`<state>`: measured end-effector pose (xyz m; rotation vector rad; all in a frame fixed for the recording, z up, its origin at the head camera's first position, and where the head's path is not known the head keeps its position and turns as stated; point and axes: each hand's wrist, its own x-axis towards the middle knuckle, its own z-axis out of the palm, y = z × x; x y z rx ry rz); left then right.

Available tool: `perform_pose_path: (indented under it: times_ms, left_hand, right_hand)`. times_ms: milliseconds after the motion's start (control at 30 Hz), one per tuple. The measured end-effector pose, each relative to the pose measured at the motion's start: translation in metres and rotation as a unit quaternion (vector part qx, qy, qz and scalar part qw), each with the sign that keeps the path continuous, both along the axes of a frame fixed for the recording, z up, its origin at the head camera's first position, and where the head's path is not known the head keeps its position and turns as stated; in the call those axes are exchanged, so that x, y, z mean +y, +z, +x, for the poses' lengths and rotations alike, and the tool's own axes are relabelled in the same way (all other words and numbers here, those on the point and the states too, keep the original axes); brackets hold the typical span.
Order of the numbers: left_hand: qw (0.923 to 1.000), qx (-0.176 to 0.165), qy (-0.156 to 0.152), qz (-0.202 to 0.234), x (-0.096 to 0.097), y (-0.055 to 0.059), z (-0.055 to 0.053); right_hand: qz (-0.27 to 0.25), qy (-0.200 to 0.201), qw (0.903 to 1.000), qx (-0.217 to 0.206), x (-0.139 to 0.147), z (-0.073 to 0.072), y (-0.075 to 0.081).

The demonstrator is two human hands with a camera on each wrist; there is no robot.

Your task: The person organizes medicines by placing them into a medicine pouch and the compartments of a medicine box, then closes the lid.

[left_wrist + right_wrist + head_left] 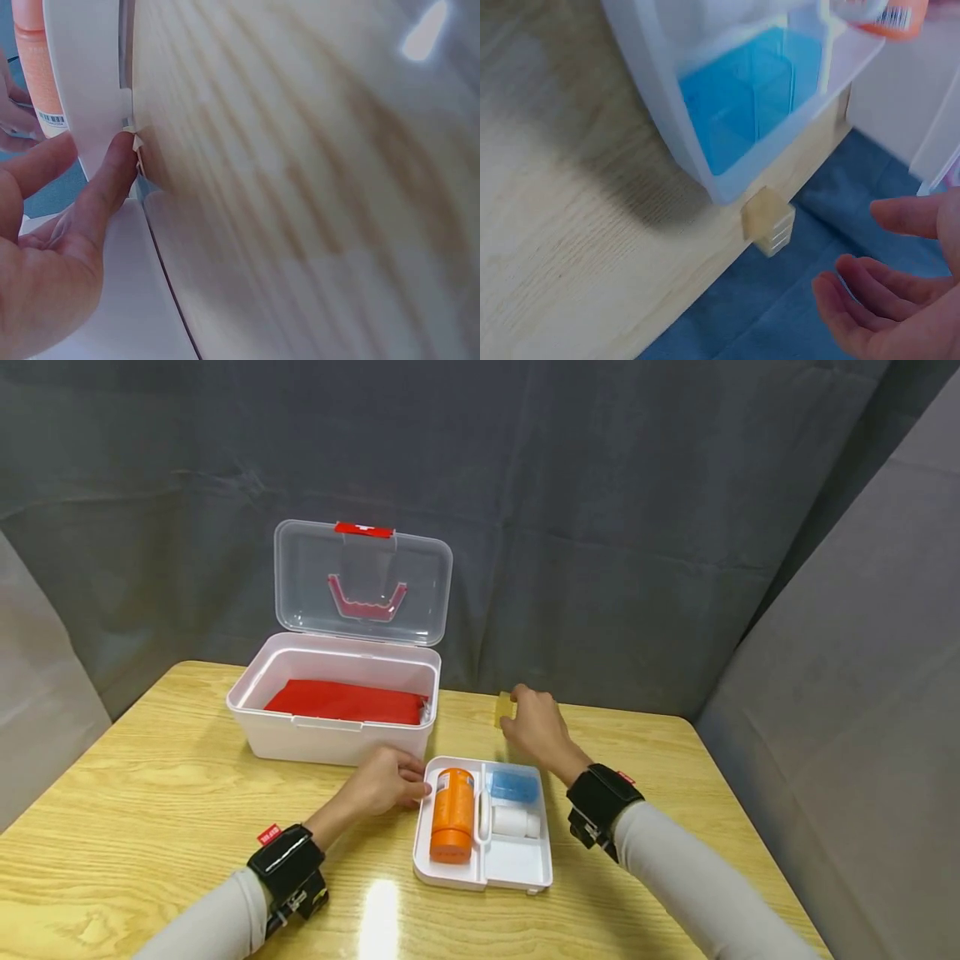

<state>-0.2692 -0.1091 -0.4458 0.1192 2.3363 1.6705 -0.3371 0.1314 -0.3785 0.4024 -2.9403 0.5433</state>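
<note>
Beside the white tray (513, 864), my left hand (386, 781) has its thumb and a fingertip at the far left corner, close to the storage box. Inside the tray lie an orange bottle (452, 814), a small white bottle (512, 821) and a blue translucent case (514, 787). At the table's back edge stands a small yellowish block (502, 710) with a lined side. My right hand (538, 722) reaches round it in the head view. Seen from the right wrist, thumb and loosely bent fingers are spread beside the block (769, 221), with a gap between.
A white storage box (300, 739) stands behind my left hand, its clear lid (300, 577) raised. Red pouch-like material (345, 702) lies inside. A grey curtain (637, 527) hangs along the back edge of the wooden table (150, 793). Grey partitions (862, 693) flank both sides.
</note>
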Motion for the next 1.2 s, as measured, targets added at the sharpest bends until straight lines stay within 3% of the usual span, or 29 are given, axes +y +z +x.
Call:
perform_pose_path:
  times_ms: [167,567,967,1200]
  left_hand:
    - [1.0000,0.003,-0.007,0.004,-0.001,-0.002,0.000]
    - [0.9996,0.020,-0.018,-0.002,-0.004,-0.005,-0.002]
    - [0.9996,0.022,-0.014,-0.010,0.002,0.000,0.000]
    - [0.9995,0.023,-0.015,-0.013,-0.001,0.000,0.000]
  right_hand:
    - [-0.011,-0.035,0.9993,-0.005,0.001,-0.019,-0.005]
    - [-0.074,-0.120,0.9885,-0.054,-0.008,-0.044,-0.028]
    - [-0.080,-0.176,0.9791,-0.061,-0.017,-0.056,-0.046]
    - [-0.070,-0.164,0.9830,-0.044,-0.013,-0.056,-0.043]
